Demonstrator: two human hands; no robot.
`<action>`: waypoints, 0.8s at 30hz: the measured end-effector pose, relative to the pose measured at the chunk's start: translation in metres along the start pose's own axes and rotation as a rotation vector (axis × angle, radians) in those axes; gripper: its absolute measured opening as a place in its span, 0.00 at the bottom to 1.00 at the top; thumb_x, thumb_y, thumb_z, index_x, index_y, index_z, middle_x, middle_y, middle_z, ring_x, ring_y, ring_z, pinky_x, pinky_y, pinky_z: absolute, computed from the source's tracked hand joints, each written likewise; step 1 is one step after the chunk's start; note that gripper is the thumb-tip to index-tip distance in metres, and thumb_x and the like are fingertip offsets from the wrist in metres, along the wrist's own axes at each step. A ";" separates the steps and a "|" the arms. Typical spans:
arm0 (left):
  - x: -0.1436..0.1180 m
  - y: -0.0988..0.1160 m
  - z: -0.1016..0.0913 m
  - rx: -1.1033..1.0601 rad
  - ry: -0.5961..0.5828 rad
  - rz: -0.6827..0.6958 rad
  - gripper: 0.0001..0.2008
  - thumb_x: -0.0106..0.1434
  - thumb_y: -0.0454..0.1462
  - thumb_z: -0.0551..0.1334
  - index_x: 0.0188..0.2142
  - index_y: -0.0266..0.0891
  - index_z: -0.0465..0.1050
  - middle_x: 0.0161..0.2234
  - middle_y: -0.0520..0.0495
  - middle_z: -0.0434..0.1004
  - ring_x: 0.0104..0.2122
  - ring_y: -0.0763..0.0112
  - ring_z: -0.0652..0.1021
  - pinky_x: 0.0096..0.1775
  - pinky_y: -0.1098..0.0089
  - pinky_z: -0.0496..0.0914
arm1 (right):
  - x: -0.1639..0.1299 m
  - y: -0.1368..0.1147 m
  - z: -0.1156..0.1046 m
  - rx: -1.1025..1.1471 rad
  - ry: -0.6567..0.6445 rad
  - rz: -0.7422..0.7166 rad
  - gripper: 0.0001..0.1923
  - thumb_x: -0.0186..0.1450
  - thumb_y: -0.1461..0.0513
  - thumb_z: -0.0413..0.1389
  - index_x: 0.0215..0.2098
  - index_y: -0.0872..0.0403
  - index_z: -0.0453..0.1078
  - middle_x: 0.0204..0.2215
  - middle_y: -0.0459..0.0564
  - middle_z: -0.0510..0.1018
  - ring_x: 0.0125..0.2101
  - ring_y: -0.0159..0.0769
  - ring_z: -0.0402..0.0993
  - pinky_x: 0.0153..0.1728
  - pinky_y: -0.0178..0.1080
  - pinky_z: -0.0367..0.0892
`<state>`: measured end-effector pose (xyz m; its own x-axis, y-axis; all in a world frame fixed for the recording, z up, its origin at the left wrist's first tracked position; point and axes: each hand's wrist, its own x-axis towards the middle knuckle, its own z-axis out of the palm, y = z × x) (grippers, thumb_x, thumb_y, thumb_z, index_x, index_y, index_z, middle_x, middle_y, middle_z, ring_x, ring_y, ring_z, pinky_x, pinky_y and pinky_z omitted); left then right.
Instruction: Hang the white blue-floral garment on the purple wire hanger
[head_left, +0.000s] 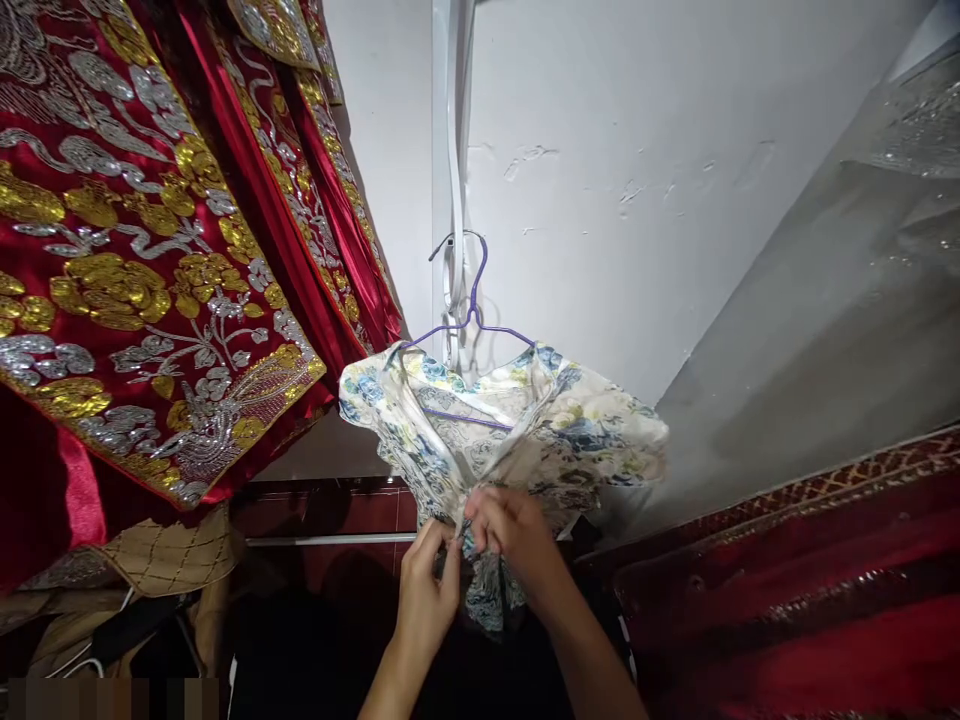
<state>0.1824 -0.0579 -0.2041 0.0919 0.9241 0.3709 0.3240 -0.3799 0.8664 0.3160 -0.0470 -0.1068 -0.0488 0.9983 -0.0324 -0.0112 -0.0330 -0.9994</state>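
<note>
A cream blouse with blue and yellow flowers (592, 415) hangs by its shoulders on a purple hanger (474, 318) in front of the wall. Both hands meet at its front, just below the V of the neckline. My left hand (431, 570) pinches the fabric at the front edge between thumb and fingers. Close beside it, slightly higher, my right hand (506, 520) is closed on the same front part of the blouse. Whether a button or tie lies under the fingertips is hidden. Gathered cloth droops below the hands.
Red garments with gold and silver embroidery (172, 270) hang at the left. White cables (454, 150) run down the white wall (600, 150) behind the hanger. Sheer sparkling fabric (911, 170) is at the upper right, with dark red cloth (825, 600) below it.
</note>
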 end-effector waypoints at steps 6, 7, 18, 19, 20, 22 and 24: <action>0.006 -0.004 0.004 0.062 -0.039 0.087 0.11 0.71 0.37 0.54 0.31 0.40 0.65 0.31 0.47 0.69 0.32 0.68 0.72 0.34 0.71 0.65 | 0.042 -0.101 -0.013 0.027 0.050 -0.216 0.15 0.65 0.54 0.58 0.28 0.57 0.76 0.15 0.44 0.73 0.15 0.26 0.58 0.19 0.32 0.53; 0.008 -0.004 0.003 0.079 -0.062 0.092 0.11 0.71 0.37 0.54 0.30 0.40 0.65 0.31 0.47 0.69 0.32 0.68 0.71 0.34 0.71 0.65 | 0.046 -0.114 -0.012 0.049 0.056 -0.261 0.15 0.65 0.54 0.58 0.29 0.57 0.76 0.16 0.44 0.73 0.15 0.25 0.58 0.19 0.32 0.53; 0.081 0.084 -0.061 -0.039 0.175 0.229 0.13 0.70 0.36 0.60 0.53 0.43 0.72 0.39 0.47 0.77 0.40 0.67 0.77 0.46 0.67 0.70 | 0.035 -0.109 -0.005 -0.004 0.100 -0.303 0.12 0.66 0.59 0.54 0.27 0.55 0.73 0.15 0.42 0.71 0.17 0.26 0.59 0.20 0.30 0.55; 0.094 0.100 -0.067 -0.038 0.259 0.299 0.15 0.70 0.36 0.60 0.56 0.44 0.71 0.41 0.47 0.77 0.41 0.68 0.77 0.47 0.67 0.70 | 0.033 -0.111 -0.004 -0.017 0.097 -0.306 0.12 0.66 0.59 0.53 0.27 0.54 0.72 0.15 0.42 0.71 0.17 0.26 0.59 0.21 0.31 0.55; 0.107 0.115 -0.073 -0.012 0.284 0.370 0.17 0.71 0.36 0.59 0.59 0.44 0.70 0.41 0.48 0.77 0.40 0.69 0.77 0.47 0.67 0.70 | 0.031 -0.112 -0.004 -0.030 0.091 -0.315 0.12 0.66 0.59 0.53 0.27 0.54 0.72 0.14 0.41 0.71 0.17 0.26 0.59 0.21 0.31 0.56; 0.128 0.139 -0.081 0.069 0.232 0.505 0.17 0.71 0.35 0.58 0.59 0.44 0.70 0.42 0.47 0.77 0.39 0.70 0.76 0.45 0.68 0.70 | 0.030 -0.115 -0.004 -0.045 0.072 -0.339 0.12 0.66 0.58 0.53 0.27 0.54 0.72 0.14 0.41 0.71 0.17 0.27 0.60 0.22 0.31 0.57; 0.144 0.155 -0.084 0.166 0.125 0.582 0.11 0.72 0.35 0.58 0.50 0.41 0.75 0.40 0.47 0.75 0.39 0.70 0.76 0.44 0.68 0.69 | 0.033 -0.113 -0.005 -0.032 0.063 -0.359 0.13 0.67 0.58 0.54 0.28 0.54 0.73 0.14 0.41 0.70 0.18 0.27 0.61 0.22 0.31 0.57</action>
<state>0.1663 0.0127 0.0112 0.1901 0.5519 0.8120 0.3966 -0.7997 0.4507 0.3207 -0.0105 0.0049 0.0144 0.9469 0.3212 0.0151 0.3210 -0.9469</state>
